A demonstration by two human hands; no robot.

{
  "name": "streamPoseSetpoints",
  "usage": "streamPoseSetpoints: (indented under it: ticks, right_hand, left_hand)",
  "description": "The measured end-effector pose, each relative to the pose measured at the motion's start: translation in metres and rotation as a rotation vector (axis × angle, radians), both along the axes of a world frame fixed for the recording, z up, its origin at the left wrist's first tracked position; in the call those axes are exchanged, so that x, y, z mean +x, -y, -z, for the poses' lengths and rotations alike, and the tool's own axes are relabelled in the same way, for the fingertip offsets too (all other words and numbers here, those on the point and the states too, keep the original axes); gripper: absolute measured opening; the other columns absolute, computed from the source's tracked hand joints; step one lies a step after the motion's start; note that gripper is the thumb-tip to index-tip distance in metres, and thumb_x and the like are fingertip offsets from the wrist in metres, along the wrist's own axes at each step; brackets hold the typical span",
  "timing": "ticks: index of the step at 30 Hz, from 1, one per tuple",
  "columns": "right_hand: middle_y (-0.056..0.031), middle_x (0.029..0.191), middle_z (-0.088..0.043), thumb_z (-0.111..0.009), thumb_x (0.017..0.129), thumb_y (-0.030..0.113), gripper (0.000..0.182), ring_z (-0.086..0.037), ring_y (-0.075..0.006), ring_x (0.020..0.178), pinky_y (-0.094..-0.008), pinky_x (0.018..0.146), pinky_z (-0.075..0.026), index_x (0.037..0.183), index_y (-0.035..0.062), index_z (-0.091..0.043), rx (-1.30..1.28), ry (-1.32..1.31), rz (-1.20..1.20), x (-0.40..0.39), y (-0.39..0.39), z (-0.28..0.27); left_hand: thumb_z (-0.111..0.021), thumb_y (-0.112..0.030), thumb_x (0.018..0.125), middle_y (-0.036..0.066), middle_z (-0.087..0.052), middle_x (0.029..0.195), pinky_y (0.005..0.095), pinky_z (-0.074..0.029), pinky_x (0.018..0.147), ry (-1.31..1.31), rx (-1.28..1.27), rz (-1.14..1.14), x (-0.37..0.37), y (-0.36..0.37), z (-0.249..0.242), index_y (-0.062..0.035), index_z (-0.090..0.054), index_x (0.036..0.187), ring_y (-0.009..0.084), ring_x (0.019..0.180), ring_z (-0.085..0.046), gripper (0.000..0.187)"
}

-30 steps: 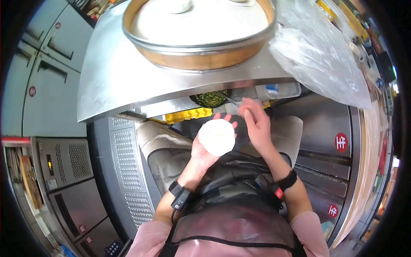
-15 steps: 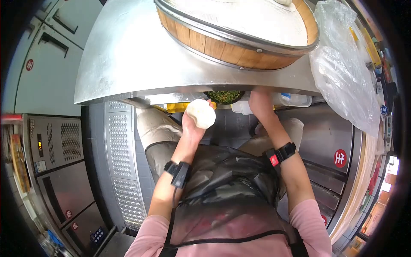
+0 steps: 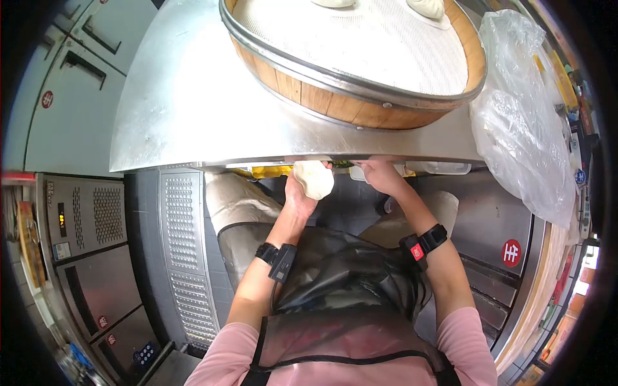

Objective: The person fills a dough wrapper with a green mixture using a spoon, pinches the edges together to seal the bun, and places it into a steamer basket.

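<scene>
My left hand holds a round, pale dough wrapper just below the table's front edge, fingers curled around its side and back. To the right of it, my right hand is closed, its fingers pointing left and partly hidden by the table edge; what it grips, if anything, I cannot make out. Between the hands, a sliver of chopped green filling shows under the edge. On the table, a large round wooden steamer with a white mesh liner carries pale filled buns at its far side.
The steel table spans the area before me. A clear plastic bag hangs over its right end. Beneath the edge are a yellow item and a clear plastic container. Steel cabinets stand at the left.
The view has shifted, showing more of the steamer and hiding most of the filling bowl. My right hand has moved left, closer to the wrapper. My left hand still holds the wrapper.
</scene>
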State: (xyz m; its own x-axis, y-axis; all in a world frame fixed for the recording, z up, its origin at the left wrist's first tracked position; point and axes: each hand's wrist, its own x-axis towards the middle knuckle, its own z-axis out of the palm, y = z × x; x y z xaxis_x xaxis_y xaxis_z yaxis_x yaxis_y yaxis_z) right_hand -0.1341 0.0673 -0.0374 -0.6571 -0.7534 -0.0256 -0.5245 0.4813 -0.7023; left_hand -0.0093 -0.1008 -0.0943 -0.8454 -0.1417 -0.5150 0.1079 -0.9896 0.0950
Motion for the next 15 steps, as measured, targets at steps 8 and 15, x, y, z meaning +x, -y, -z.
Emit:
streamPoseSetpoints:
  ticks: [8,15]
  right_hand:
    - [0.0036,0.057,-0.04,-0.053,0.087,0.024,0.03,-0.032,-0.0077,0.048,-0.0241,0.043,-0.021,0.06,0.0097,-0.048,0.028,1.014,0.32,-0.019,-0.016,0.022]
    - [0.0033,0.056,-0.038,-0.053,0.088,0.022,0.033,-0.031,-0.0075,0.047,-0.0248,0.042,-0.02,0.059,0.0101,-0.043,-0.024,1.02,0.39,-0.017,-0.024,0.002]
  left_hand:
    - [-0.028,-0.031,0.1,0.019,-0.062,0.104,0.0441,-0.053,0.084,-0.037,-0.034,0.017,0.007,0.004,-0.012,0.0004,-0.051,0.116,0.0324,0.096,-0.062,0.042]
    - [-0.033,-0.031,0.101,0.009,-0.061,0.113,0.0405,-0.052,0.084,0.03,-0.134,-0.15,0.004,0.006,-0.037,-0.0061,-0.05,0.122,0.0242,0.098,-0.061,0.037]
